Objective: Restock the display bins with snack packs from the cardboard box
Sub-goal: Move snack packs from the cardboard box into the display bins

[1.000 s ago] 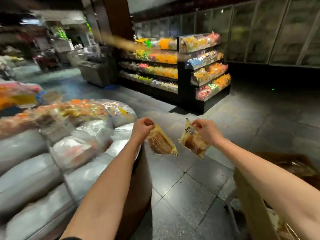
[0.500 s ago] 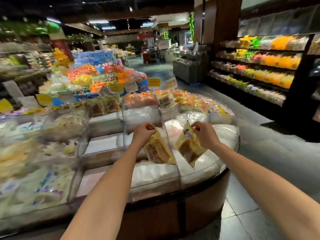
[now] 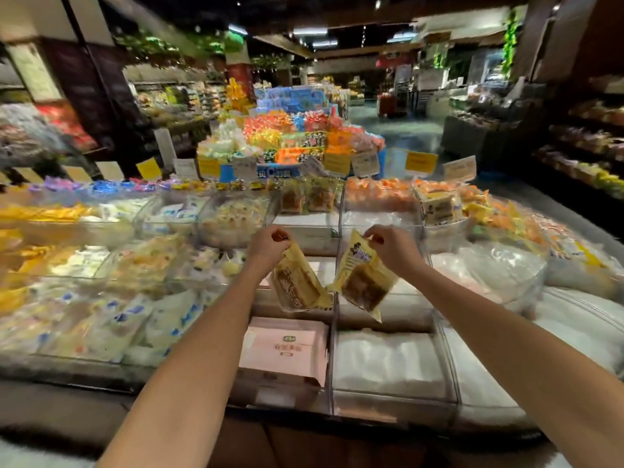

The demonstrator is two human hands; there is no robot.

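The left hand (image 3: 268, 246) is curled nearly closed, thumb and forefinger pinching the top edge of the left snack pack (image 3: 297, 285). This yellow wrapper with a brown cake inside hangs below the fist, its lower end tilted toward the right. The right hand (image 3: 393, 249) is curled in the same way, its fingertips pinching the top corner of the right snack pack (image 3: 363, 280). The pack's printed face is toward the camera (a small dark figure and a purple label show near the top). Neither hand touches anything else, and both forearms are stretched out over the counter.

The two packs dangle side by side, their lower corners very close together; the blur hides whether they touch. They hang in the air above the display bins (image 3: 449, 383), one on each side of a clear divider (image 3: 332, 349). The near bin below the left snack pack holds a pink card (image 3: 283, 346), and the bin to its right holds white padding (image 3: 388, 363). Farther bins are heaped with wrapped sweets, with yellow price tags (image 3: 420, 162) standing behind them.
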